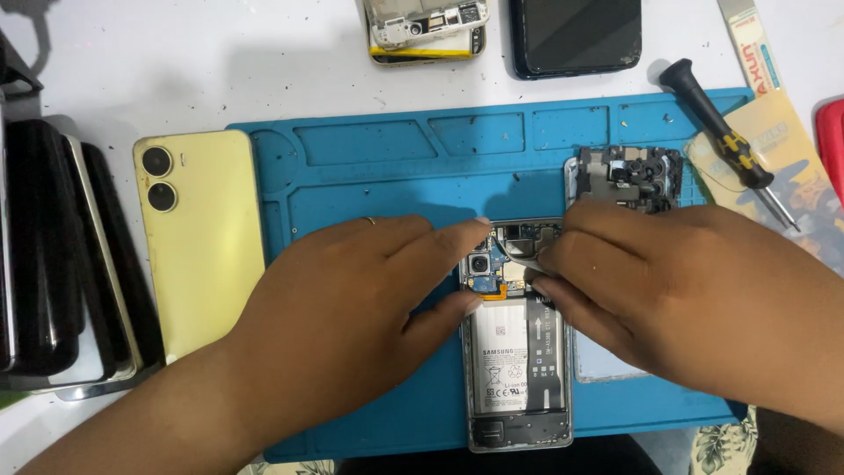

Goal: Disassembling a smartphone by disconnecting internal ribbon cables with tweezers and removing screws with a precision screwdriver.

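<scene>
Steadies the opened phone (519,352) with the left hand (352,308): fingers (440,237) curled over its top left corner, thumb pressed to its left edge, so closed on the body rather than spread. Grips thin metal tweezers (520,258) in the right hand (668,290), fingers (571,264) pinched shut on them, tips down on the upper board just right of the camera module (479,264).

Lies back-up near the middle of the blue mat (396,149), lower end toward the near edge, between the two hands. Back cover already off. Inner shield apparently off as well, going by the bare board and the dark framed part (629,176) set aside on the mat just beyond the right hand. Battery (505,369) still seated, with a black flex strip running down its right side and an orange connector (494,295) at its top edge. Bottom board in place too. Judged from that: opening done, board work in hand, battery and lower parts untouched; exactly what sits under the tweezer tips cannot be told, since the fingers cover it.

Around the mat on the white counter (176,62): a yellow phone (198,246) face-down to the left, a stack of dark phones (53,255) beyond it, a stripped phone (426,31) and a black phone (576,35) at the far edge, a black-and-yellow screwdriver (721,132) to the right.
</scene>
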